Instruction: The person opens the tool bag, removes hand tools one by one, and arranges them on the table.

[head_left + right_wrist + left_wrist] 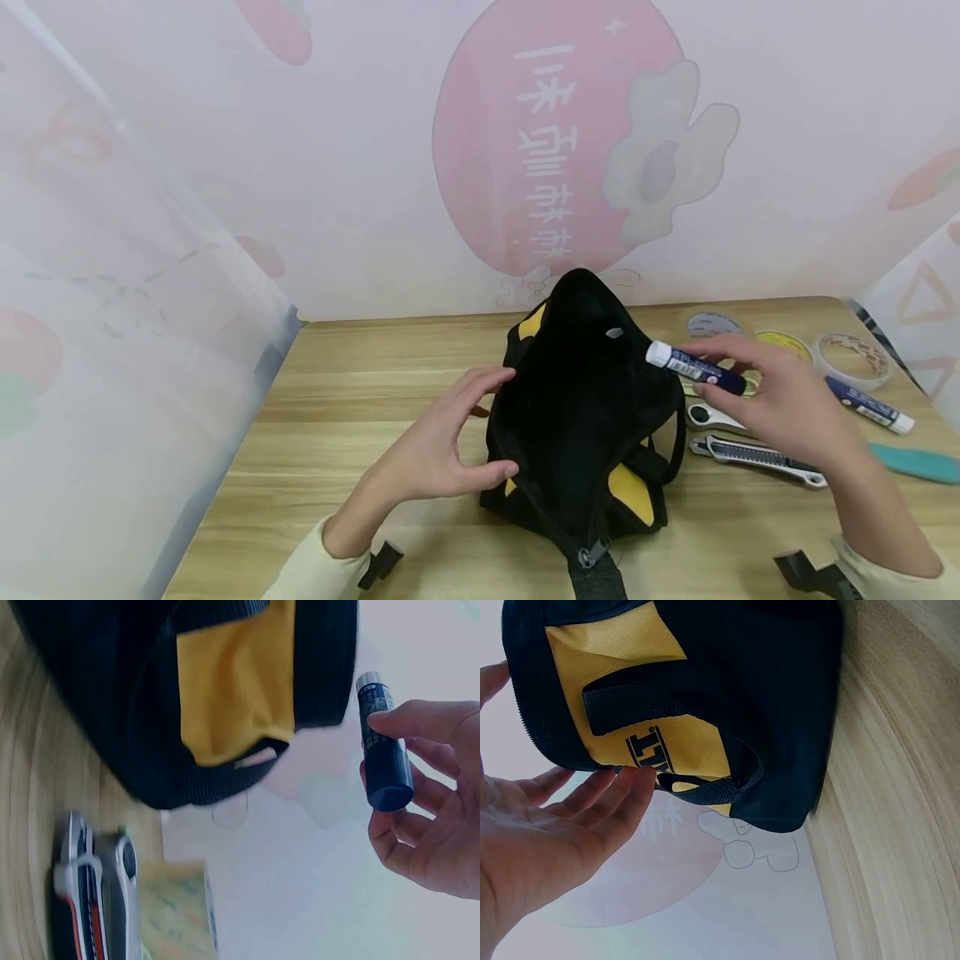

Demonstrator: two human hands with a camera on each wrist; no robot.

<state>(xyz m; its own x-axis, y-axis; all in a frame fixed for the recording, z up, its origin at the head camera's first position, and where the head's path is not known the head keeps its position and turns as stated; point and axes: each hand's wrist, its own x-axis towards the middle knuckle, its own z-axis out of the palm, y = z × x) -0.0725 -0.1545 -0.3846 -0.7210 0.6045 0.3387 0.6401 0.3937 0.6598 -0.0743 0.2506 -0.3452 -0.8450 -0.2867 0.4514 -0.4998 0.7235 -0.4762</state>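
A black and yellow tool bag (577, 400) stands on the table with its mouth unzipped and its dark inside facing up. Against its left side lies my left hand (450, 442), thumb and fingers spread along the rim. In the left wrist view, the fingertips of this left hand (577, 825) touch the yellow panel near a black strap (652, 697). Between thumb and fingers, my right hand (787, 392) pinches a dark blue glue stick (697, 367) with a white end, held at the right rim of the bag. The right wrist view has the glue stick (384, 746) raised beside the bag.
Right of the bag lie a utility knife (757, 457), another white-handled cutter (712, 416), a second glue stick (870, 404) and a teal-handled item (918, 463). Behind them are tape rolls, one clear (855, 360). A printed cloth (375, 167) hangs along the table's back edge.
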